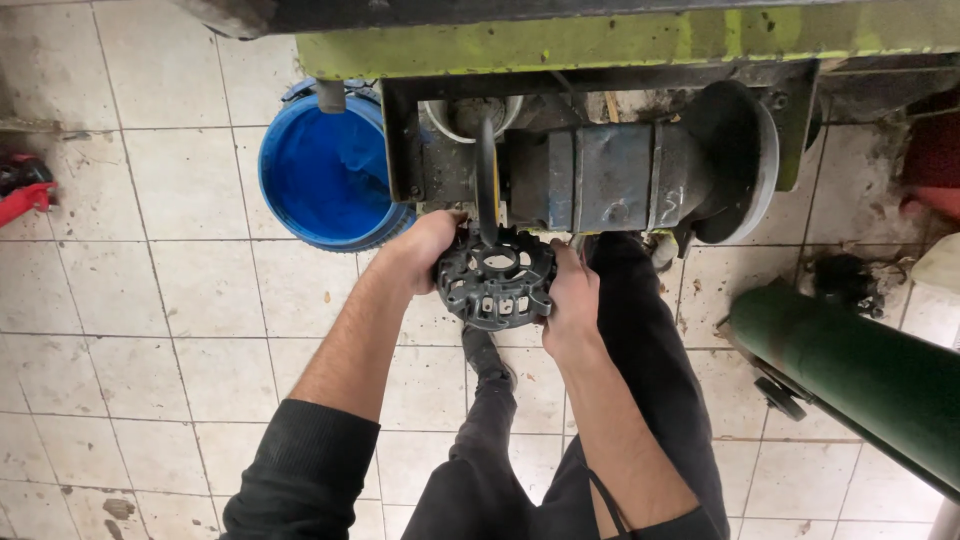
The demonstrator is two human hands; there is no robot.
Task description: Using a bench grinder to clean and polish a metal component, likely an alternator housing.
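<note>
Both hands hold one dark, round, spoked plastic wheel [496, 279] right under the motor [620, 178] of a green-framed machine [620, 45]. The left hand [425, 250] cups the wheel's far-left rim and the right hand [568, 292] clasps its right rim, fingers of each curled closed around the part, so the wheel hangs between them with its open hub facing up. A dark belt or strap [487, 180] comes down from the motor's pulley end and meets the wheel at its top edge; whether it passes through the hub or merely lies against it cannot be told. Judging by this, the wheel is at the machine but not seated: it is carried wholly by the hands, tilted slightly, with no shaft visibly through its hub, so any fitting or freeing of it looks to be midway at best. No surface bears the part; below the motor lies only the floor [180, 300], pale square tiles, grimy in the joints and stained nearer the machine. Left of the motor stands a blue bucket [325, 175], touching the frame's shadow. Right of the motor and lower lies a green cylinder [860, 370] on small wheels. Far left of the motor, at the frame edge, sits a red tool [25, 195]. The person's dark trouser legs and a shoe [487, 355] show directly beneath the wheel.
</note>
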